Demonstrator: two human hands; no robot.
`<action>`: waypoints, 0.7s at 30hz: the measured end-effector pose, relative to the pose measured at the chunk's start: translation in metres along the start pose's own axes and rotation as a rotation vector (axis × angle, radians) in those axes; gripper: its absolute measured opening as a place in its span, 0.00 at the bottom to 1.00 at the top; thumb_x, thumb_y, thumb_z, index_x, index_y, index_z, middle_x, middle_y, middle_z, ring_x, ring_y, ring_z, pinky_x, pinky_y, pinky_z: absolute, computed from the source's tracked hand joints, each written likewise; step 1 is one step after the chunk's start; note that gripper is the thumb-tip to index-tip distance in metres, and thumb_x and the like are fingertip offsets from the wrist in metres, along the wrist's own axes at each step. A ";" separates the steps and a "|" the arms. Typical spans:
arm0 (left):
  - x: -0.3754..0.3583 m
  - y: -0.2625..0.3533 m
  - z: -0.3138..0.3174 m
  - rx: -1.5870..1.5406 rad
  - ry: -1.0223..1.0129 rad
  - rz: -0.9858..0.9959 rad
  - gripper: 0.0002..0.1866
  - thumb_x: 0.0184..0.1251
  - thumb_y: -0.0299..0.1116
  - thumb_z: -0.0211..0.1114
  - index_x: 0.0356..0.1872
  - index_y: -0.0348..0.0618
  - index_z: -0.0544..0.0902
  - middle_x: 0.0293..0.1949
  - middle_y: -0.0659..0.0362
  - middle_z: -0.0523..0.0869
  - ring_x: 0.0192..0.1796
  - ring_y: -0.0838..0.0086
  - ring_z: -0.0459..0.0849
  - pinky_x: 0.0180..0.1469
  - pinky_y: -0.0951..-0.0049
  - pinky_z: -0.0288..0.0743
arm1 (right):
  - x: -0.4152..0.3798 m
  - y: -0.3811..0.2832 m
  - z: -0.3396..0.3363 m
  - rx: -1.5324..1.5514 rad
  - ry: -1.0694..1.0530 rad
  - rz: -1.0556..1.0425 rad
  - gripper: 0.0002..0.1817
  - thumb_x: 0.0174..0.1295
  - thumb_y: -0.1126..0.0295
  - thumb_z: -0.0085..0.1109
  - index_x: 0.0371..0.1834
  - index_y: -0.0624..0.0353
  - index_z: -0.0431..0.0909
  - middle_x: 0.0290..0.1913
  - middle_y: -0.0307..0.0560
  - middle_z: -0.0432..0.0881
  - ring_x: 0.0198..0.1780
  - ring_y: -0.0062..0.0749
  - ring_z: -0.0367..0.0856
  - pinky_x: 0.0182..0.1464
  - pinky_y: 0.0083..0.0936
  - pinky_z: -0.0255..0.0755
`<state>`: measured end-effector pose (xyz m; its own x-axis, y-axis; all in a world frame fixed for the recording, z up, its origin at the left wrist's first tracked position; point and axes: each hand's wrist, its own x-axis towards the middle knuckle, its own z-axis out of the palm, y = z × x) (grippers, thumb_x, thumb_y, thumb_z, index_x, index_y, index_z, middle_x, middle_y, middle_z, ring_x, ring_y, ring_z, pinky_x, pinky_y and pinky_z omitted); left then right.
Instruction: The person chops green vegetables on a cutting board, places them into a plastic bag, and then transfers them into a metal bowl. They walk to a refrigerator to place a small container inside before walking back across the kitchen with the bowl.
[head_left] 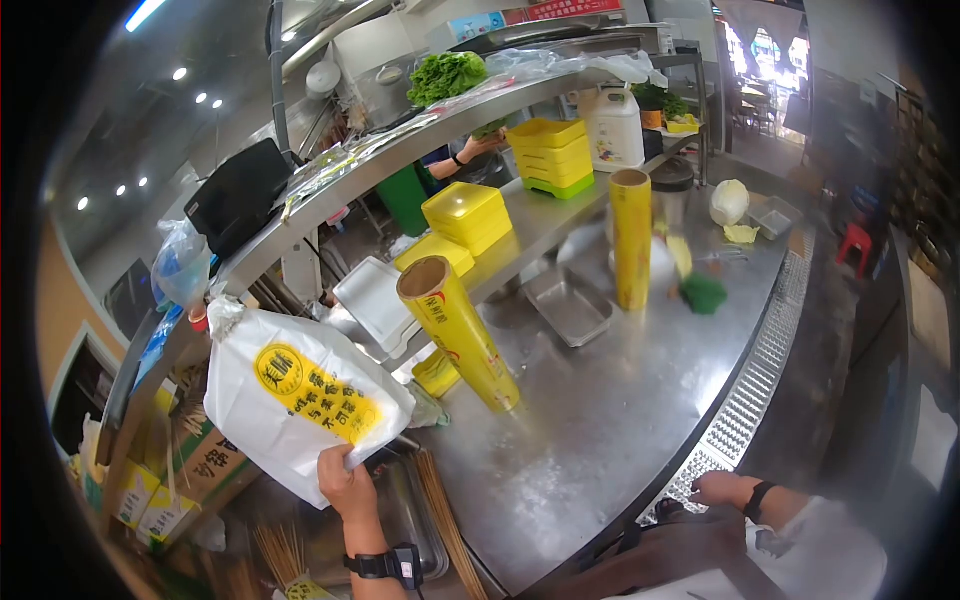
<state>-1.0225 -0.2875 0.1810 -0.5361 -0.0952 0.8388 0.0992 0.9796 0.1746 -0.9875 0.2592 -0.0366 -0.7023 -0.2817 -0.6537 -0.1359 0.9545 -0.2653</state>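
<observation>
I am holding a white paper bag [300, 400] up in my left hand [345, 487], fingers pinching its lower corner so it is hanging open-side away over the left end of the worktop [600, 420]. My right hand [722, 490] is resting low at the near edge of the worktop, by the perforated strip; its fingers are turned away from me and I cannot tell whether they are curled or flat, but I am seeing nothing in it.

Just right of the bag a roll of yellow film [460, 335] is standing tilted on the steel, and a second roll [631, 240] is standing upright further toward the far edge. A shallow steel tray [568, 306] is lying between them. Bamboo skewers [445, 515] are lying below the bag at the near-left corner, beside a sunken pan.

My worry: I am gripping the bag by one corner only, so it may be slipping or swinging. A swing to the right would be clipping the tilted roll, which looks ready to topple and roll off the near edge. Another person's hand [482, 145] is working behind the shelf, well apart from mine.
</observation>
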 end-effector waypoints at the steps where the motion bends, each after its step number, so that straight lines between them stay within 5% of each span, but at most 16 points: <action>1: 0.004 0.007 -0.002 -0.007 -0.001 0.003 0.12 0.43 0.16 0.58 0.33 0.37 0.78 0.25 0.51 0.75 0.30 0.56 0.75 0.34 0.63 0.69 | -0.001 -0.002 -0.001 0.002 0.006 -0.010 0.22 0.56 0.51 0.50 0.43 0.58 0.78 0.42 0.54 0.80 0.46 0.49 0.77 0.48 0.40 0.70; 8: 0.013 0.033 -0.029 0.009 -0.221 0.089 0.09 0.52 0.21 0.59 0.36 0.37 0.78 0.24 0.51 0.72 0.27 0.58 0.72 0.30 0.64 0.66 | 0.015 -0.001 -0.002 -0.041 -0.019 -0.104 0.22 0.57 0.53 0.49 0.44 0.59 0.77 0.42 0.56 0.80 0.47 0.50 0.77 0.48 0.40 0.70; 12: 0.024 0.045 -0.035 0.172 0.015 0.260 0.06 0.58 0.22 0.57 0.36 0.38 0.78 0.26 0.52 0.78 0.32 0.56 0.78 0.34 0.64 0.71 | 0.028 -0.003 -0.011 -0.044 -0.018 -0.195 0.21 0.57 0.54 0.50 0.43 0.60 0.78 0.42 0.57 0.80 0.46 0.51 0.77 0.48 0.40 0.70; 21: 0.029 0.060 -0.039 0.131 -0.010 -0.108 0.06 0.58 0.22 0.57 0.36 0.39 0.77 0.28 0.51 0.80 0.31 0.59 0.81 0.34 0.67 0.73 | 0.049 0.010 -0.056 -0.078 0.072 -0.335 0.19 0.56 0.55 0.52 0.38 0.60 0.78 0.38 0.56 0.80 0.44 0.50 0.77 0.46 0.40 0.70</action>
<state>-0.9998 -0.2384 0.2360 -0.5465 -0.1999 0.8132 -0.0695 0.9786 0.1938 -1.0623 0.2606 -0.0312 -0.6568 -0.5756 -0.4871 -0.4179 0.8156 -0.4003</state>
